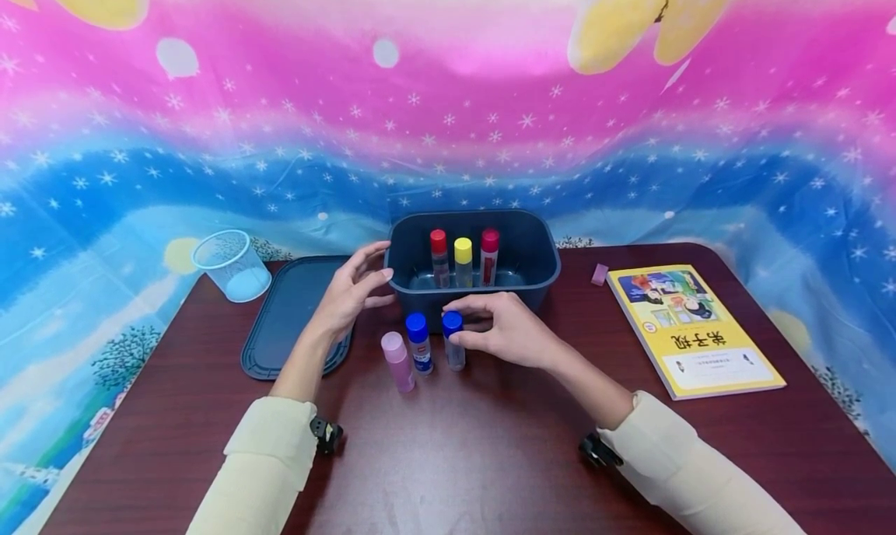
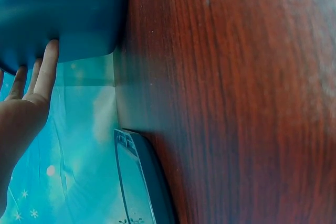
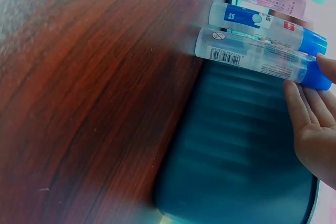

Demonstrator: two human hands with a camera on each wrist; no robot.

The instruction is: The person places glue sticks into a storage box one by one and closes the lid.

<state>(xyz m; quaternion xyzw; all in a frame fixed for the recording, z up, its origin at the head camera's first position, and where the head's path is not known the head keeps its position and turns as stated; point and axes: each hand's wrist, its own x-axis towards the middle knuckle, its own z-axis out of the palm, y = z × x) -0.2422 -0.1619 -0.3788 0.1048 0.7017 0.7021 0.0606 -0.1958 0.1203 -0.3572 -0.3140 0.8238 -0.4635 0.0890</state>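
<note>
My right hand (image 1: 507, 331) pinches the blue cap of a clear glue stick (image 3: 252, 59) that stands upright on the table in front of the dark bin (image 1: 476, 292). Left of it stand a second blue-capped glue stick (image 1: 420, 347) and a pink glue stick (image 1: 397, 364). With fingers extended, my left hand (image 1: 350, 290) touches the left end of the bin; its fingertips meet the bin wall in the left wrist view. Inside the bin stand glue sticks with a red cap (image 1: 438, 243), a yellow cap (image 1: 463, 251) and a dark pink cap (image 1: 490, 241).
A dark lid (image 1: 283, 325) lies flat under the left forearm, and a pale blue mesh cup (image 1: 241, 270) stands behind it. At right lie a yellow book (image 1: 689, 329) and a small pink block (image 1: 600, 274). A patterned cloth hangs around the back and sides of the table.
</note>
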